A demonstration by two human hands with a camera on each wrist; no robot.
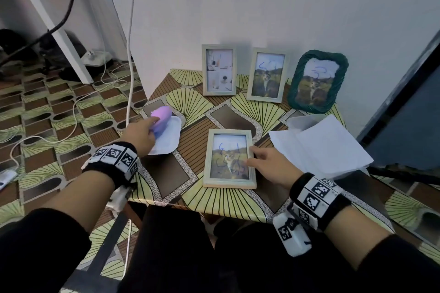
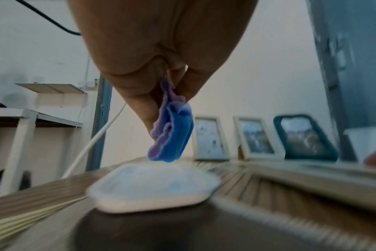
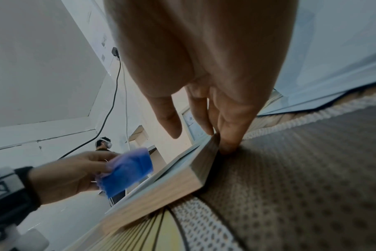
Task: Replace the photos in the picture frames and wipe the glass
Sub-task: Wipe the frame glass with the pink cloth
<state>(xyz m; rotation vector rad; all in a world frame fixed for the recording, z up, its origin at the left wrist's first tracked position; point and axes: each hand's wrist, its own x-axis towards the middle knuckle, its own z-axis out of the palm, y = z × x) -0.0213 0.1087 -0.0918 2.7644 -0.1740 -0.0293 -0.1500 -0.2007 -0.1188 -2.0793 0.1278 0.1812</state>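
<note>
My right hand (image 1: 264, 166), fingers straight, steadies the pale wooden picture frame (image 1: 229, 159) lying flat under it. Beyond, my left hand (image 1: 140, 135) pinches the blue-purple cloth (image 2: 172, 130) above a white tray (image 1: 166, 137). I judge wiping the glass comes next.

in the left wrist view the white tray (image 2: 152, 186) below the pinched cloth (image 2: 172, 129) is blurred, and so are the three standing frames (image 2: 258, 137) beyond it, their photos unreadable. the left hand (image 2: 161, 51) is cut off by the top edge there. in the head view that hand's fingertips are hidden behind the cloth, so the pinch itself cannot be seen. in the right wrist view the right hand (image 3: 204, 68) is cut off at the top, and the flat frame (image 3: 161, 183) under its fingertips shows mostly its side edge; its glass cannot be judged. the pen marks on the photos are too small to read.
</note>
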